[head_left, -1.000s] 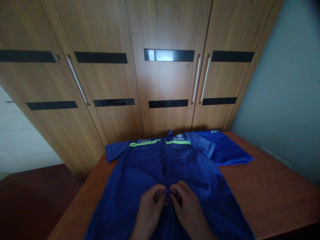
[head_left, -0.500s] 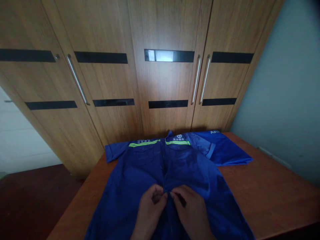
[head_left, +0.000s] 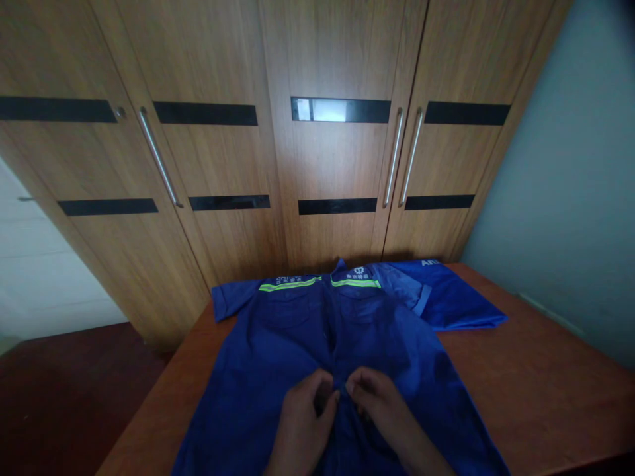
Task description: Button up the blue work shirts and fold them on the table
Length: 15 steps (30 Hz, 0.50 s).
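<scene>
A dark blue short-sleeved shirt (head_left: 278,344) with yellow-green stripes and white lettering lies front up, its collar toward the wardrobe. My left hand (head_left: 308,413) is at the front opening, fingers curled, with thumb and fingertips pinching the cloth edge. Just right of it, my right hand (head_left: 376,400) has its thumb and fingertips closed on the other side of the same opening. A small gap separates the fingertips. Any button between them is too small to make out. Above the hands, the opening is parted toward the chest.
A brighter blue folded cloth (head_left: 459,301) lies beyond the shirt's right sleeve on the reddish-brown wooden table (head_left: 536,377). Behind stands a wooden wardrobe (head_left: 342,158) with metal handles. A pale wall (head_left: 565,218) borders the right side.
My right hand has shifted slightly right and its forearm slants more. The fingertips are a little farther apart. The whole view has moved slightly.
</scene>
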Motion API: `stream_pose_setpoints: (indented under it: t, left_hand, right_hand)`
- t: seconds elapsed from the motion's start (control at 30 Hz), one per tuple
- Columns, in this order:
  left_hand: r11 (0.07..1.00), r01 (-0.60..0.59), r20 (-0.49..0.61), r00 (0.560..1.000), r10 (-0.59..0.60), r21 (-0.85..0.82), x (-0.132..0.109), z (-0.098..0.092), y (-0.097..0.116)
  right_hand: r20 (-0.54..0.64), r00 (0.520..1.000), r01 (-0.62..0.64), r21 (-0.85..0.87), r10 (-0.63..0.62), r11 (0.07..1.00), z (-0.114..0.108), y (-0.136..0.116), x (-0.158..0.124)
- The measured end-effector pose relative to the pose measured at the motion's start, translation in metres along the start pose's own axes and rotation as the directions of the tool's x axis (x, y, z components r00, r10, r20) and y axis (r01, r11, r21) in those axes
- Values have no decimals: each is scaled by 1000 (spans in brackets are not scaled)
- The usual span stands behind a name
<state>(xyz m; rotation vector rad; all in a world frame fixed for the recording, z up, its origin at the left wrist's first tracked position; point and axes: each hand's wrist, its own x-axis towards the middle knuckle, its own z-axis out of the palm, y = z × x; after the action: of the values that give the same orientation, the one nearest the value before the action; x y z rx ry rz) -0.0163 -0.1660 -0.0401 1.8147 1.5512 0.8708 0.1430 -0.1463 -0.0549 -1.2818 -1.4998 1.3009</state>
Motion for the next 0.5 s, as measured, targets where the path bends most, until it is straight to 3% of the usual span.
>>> stream_pose_setpoints:
  t: [0.1, 0.17, 0.37, 0.5]
  left_hand:
    - [990, -3, 145, 989, -18, 143, -1, -7, 0]
    - [975, -24, 172, 985, -15, 223, 2, -16, 4]
    - [915, -127, 92, 991, 99, 382, 41, -39, 22]
    - [870, -102, 75, 994, 75, 482, 76, -31, 19]
  right_hand:
    - [-43, 996, 50, -415, -75, 909, -8, -5, 5]
    - [-112, 986, 37, -577, -124, 816, -10, -15, 11]
    - [-224, 928, 38, -737, -297, 675, 7, -50, 35]
    - [-236, 934, -3, -757, -269, 654, 17, -53, 49]
